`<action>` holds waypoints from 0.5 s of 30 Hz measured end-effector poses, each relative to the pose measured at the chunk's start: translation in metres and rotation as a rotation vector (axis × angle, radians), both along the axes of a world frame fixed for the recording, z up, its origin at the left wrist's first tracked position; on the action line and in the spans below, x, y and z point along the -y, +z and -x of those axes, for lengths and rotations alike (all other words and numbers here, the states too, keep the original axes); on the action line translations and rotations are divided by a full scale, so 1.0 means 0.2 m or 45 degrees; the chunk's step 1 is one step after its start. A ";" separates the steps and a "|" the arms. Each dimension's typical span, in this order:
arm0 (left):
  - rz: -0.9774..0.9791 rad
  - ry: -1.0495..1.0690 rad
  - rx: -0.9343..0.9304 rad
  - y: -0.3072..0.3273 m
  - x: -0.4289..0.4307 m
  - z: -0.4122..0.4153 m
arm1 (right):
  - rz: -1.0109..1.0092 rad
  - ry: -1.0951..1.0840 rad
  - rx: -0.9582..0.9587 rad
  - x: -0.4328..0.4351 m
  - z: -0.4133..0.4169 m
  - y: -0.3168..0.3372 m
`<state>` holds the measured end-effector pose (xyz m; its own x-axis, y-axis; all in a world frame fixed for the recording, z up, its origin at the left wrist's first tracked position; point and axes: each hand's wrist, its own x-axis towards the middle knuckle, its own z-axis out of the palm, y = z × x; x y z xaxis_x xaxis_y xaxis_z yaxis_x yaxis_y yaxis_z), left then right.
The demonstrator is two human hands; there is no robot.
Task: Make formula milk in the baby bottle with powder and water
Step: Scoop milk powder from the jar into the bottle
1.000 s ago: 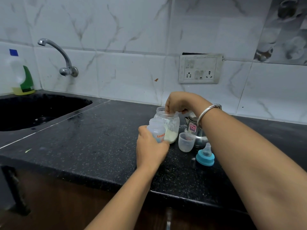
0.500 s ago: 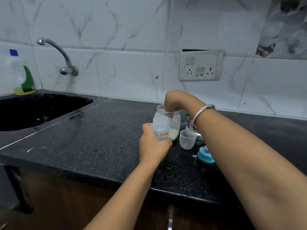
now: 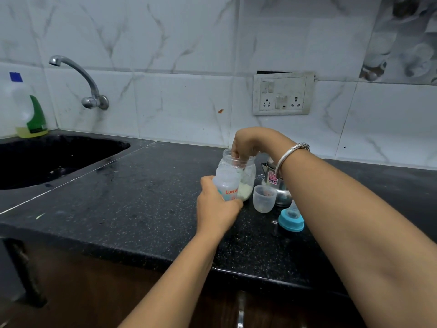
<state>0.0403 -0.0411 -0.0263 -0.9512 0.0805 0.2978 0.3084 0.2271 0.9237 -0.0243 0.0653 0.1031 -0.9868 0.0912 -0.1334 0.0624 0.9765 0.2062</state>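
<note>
Left hand (image 3: 217,209): I read it as grasping the bottle (image 3: 227,183). The thumb lies on the near left side and the fingers are curled round the lower body.
Bottle: open-topped, clear plastic with red lettering. It stands upright in the left fingers, just off or on the counter (image 3: 142,209); I cannot tell which. Its far side touches the jar (image 3: 247,171).
Right hand (image 3: 250,143): arched above the jar, with the fingertips (image 3: 236,153) bunched and dipped through the jar's mouth. I cannot tell whether they pinch anything, as the rim and the bottle hide it.
Jar: clear and lidless, directly beneath the right fingers and just beyond the left ones.
Powder (image 3: 244,191): a pale heap at the jar's bottom, well below the right fingertips.
Cup (image 3: 263,198): small and translucent, just right of the left fingers, apart from them.
Steel pot (image 3: 277,188): behind the cup, under the right wrist.
Teat cap (image 3: 291,218): blue ring with a clear teat, right of the cup, beneath the right forearm.
Bangle (image 3: 289,153): silver, on the right wrist.
Sink (image 3: 59,159), tap (image 3: 80,76), soap bottle (image 3: 30,114): far left of both hands.
Socket panel (image 3: 282,94): on the tiled wall above the right hand.
</note>
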 end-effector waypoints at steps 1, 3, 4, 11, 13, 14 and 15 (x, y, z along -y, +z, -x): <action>0.003 0.002 0.000 0.00 0.00 0.00 | 0.044 -0.013 0.000 0.01 -0.01 0.00; 0.010 0.005 -0.001 0.00 0.00 0.00 | 0.154 -0.006 -0.025 0.00 -0.02 0.02; 0.014 0.005 -0.001 0.00 0.00 0.00 | 0.236 -0.007 -0.066 0.00 -0.03 0.03; 0.017 -0.003 -0.003 0.00 0.00 0.00 | 0.550 -0.040 -0.035 -0.05 -0.08 0.08; 0.014 -0.005 0.000 0.00 0.00 0.00 | 0.693 -0.108 -0.150 -0.08 -0.08 0.06; 0.012 -0.006 0.001 0.00 0.00 0.00 | 0.783 -0.169 -0.220 -0.11 -0.08 0.05; 0.010 -0.006 -0.001 0.00 0.00 0.00 | 0.880 -0.227 -0.278 -0.14 -0.07 0.03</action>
